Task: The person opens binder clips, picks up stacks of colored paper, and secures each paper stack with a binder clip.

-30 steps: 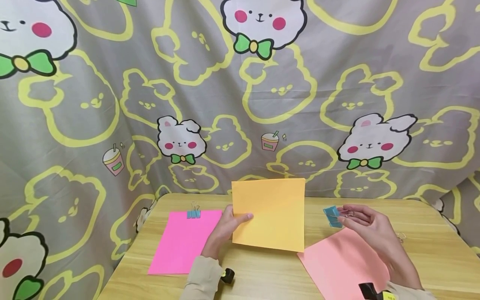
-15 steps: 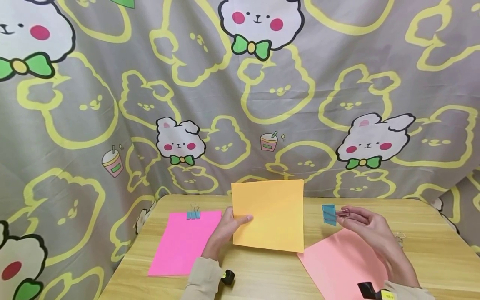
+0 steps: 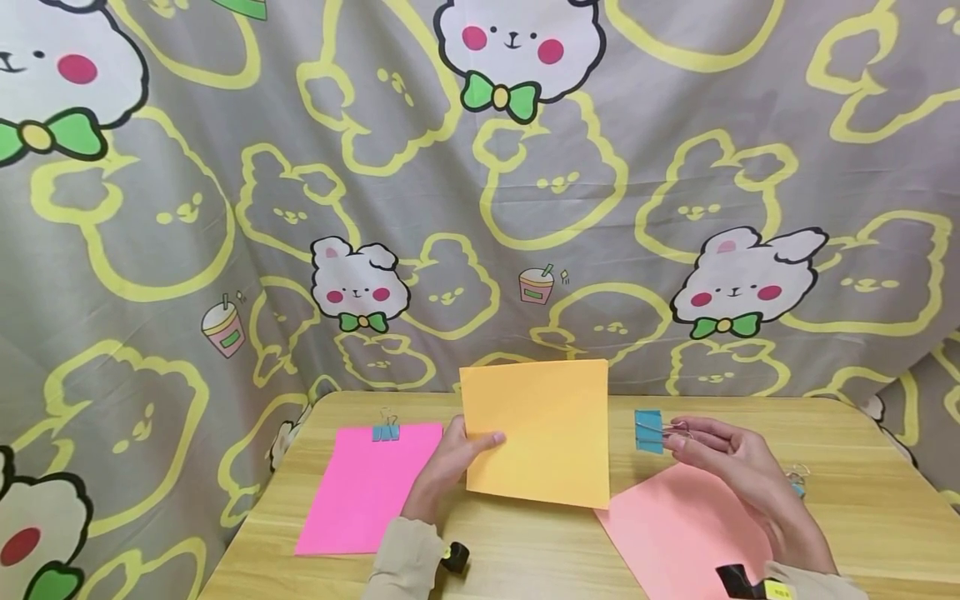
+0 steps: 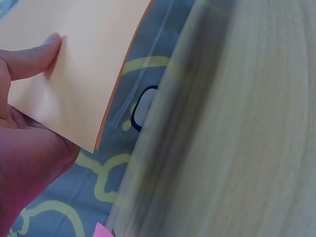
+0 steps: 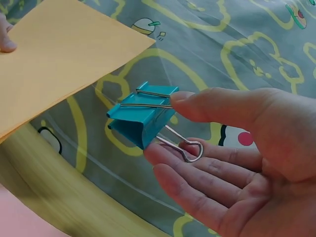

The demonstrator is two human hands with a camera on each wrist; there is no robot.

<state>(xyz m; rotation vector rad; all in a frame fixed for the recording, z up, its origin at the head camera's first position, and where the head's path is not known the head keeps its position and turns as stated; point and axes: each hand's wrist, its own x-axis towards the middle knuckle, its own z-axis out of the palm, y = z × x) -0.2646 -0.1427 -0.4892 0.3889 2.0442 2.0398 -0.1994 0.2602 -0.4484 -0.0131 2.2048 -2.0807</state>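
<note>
My left hand (image 3: pixel 453 458) grips a thin stack of orange-yellow paper (image 3: pixel 543 433) by its left edge, thumb on the front face. The stack is held up off the table, and the left wrist view shows more than one sheet at its edge. To the right of it, my right hand (image 3: pixel 738 467) holds a blue binder clip (image 3: pixel 648 431) by its wire handles, thumb on one and fingers at the other. In the right wrist view the clip's mouth (image 5: pixel 126 131) points left towards the paper, a gap apart from it.
Magenta paper (image 3: pixel 367 492) lies at the left with a blue binder clip (image 3: pixel 386 432) on its top edge. Pink paper (image 3: pixel 682 525) lies under my right hand. Another blue clip (image 3: pixel 797 487) is partly hidden behind the right wrist. A patterned curtain (image 3: pixel 450 192) hangs behind the table (image 3: pixel 517 550).
The right hand has moved the binder clip slightly left, closer to the orange-yellow paper, and turned it so its mouth faces the paper. The left hand and the paper have barely moved.
</note>
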